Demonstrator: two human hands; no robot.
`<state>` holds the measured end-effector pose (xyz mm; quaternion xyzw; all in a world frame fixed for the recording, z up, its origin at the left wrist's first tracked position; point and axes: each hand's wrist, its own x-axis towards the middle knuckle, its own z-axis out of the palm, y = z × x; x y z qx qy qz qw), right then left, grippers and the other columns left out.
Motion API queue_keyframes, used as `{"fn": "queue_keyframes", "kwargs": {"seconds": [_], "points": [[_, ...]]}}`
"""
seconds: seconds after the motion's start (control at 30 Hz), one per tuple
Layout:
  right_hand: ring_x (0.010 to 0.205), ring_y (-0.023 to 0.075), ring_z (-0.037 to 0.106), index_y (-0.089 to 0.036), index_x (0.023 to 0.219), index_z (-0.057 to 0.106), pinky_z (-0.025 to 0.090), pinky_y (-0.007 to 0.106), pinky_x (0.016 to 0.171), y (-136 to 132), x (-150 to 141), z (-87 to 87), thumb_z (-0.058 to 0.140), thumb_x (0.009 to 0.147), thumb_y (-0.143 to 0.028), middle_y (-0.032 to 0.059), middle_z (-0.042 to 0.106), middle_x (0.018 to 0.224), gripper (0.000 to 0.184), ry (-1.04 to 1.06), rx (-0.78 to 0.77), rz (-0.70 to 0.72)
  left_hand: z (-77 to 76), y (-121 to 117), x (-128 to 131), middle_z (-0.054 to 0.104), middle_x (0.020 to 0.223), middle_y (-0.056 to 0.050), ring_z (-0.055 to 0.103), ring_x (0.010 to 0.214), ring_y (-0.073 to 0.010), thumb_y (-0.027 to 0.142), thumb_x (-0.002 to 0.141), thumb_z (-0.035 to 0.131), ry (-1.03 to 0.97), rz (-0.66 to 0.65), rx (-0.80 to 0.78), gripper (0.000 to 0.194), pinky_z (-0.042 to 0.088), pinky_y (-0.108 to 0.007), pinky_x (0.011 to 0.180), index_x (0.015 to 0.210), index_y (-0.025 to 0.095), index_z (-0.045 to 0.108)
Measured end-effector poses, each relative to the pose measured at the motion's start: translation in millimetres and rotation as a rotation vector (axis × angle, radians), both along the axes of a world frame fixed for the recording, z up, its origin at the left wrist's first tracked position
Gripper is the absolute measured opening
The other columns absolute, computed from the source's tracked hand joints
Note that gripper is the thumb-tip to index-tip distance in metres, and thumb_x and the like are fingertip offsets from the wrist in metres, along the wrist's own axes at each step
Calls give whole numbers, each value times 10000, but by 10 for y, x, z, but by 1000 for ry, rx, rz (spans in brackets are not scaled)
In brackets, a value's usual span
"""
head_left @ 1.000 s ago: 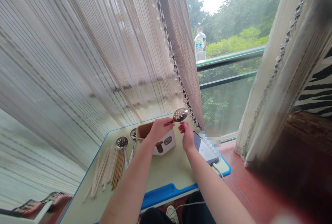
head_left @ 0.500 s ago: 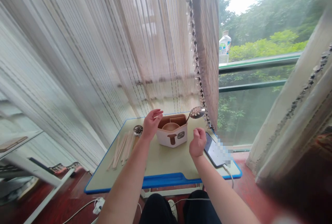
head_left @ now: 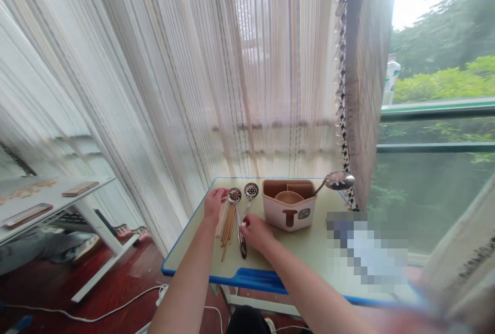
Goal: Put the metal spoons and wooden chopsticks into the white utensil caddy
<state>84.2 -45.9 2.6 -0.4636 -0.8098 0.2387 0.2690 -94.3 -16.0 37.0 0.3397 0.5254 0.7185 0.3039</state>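
My left hand (head_left: 215, 204) is over the left side of the table, fingers stretched out beside the bowl of a slotted ladle (head_left: 234, 196). Under and beside it lie pale chopsticks, partly hidden, and brown chopsticks (head_left: 229, 224). My right hand (head_left: 258, 232) has its fingers curled round the handle of a second slotted ladle (head_left: 251, 190); the fingers cover its lower end. To the right stands a white and brown utensil holder (head_left: 288, 215) with a round brown cup inside. A third slotted utensil (head_left: 339, 180) leans out of its right side, bowl up.
The blue-edged table (head_left: 216, 274) stands against a striped curtain (head_left: 185, 92). A pixelated patch covers its right side. Another table (head_left: 85, 197) with flat wooden pieces is at the left. White cables (head_left: 88, 319) run across the red floor.
The view has turned left. My right hand has moved from right of the holder to the ladles at its left. My left hand has moved left, away from the holder.
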Motion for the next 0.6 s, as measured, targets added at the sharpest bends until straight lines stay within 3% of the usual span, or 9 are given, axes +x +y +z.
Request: {"fn": "queue_keyframes", "kwargs": {"seconds": [0.1, 0.23, 0.37, 0.47, 0.6], "points": [[753, 171, 580, -202, 957, 586, 361, 255, 623, 63, 14, -63, 538, 770, -389, 60, 644, 905, 269, -43, 29, 17, -52, 96, -68, 701, 824, -91, 657, 747, -162, 294, 695, 649, -74, -82, 54, 216, 507, -282, 705, 816, 115, 637], [732, 187, 591, -217, 984, 586, 378, 269, 613, 37, 23, -87, 554, 740, -505, 57, 651, 856, 379, -84, 3, 39, -114, 126, -135, 706, 874, -117, 671, 854, -201, 265, 747, 615, -344, -293, 142, 198, 512, -340, 817, 861, 105, 637], [878, 240, 589, -228, 1059, 574, 406, 307, 699, -9, -32, -64, 581, 668, -604, 78, 651, 948, 543, -171, 108, 51, -137, 68, -153, 702, 912, -151, 670, 891, -227, 258, 781, 578, -448, -424, 103, 212, 521, -346, 824, 884, 83, 639], [905, 246, 584, -217, 1028, 592, 408, 311, 716, -23, -63, -63, 586, 692, -484, 85, 656, 961, 430, -246, 171, 70, -153, 26, -163, 705, 890, -150, 672, 879, -231, 261, 787, 569, -476, -449, 101, 217, 530, -342, 810, 876, 77, 643], [790, 231, 611, -201, 867, 632, 401, 297, 657, -8, -62, -69, 538, 725, -366, 86, 673, 874, 237, -329, 193, 44, -182, 16, -190, 707, 788, -132, 684, 795, -210, 220, 774, 572, -516, -343, 110, 154, 539, -334, 784, 789, 82, 637]]}}
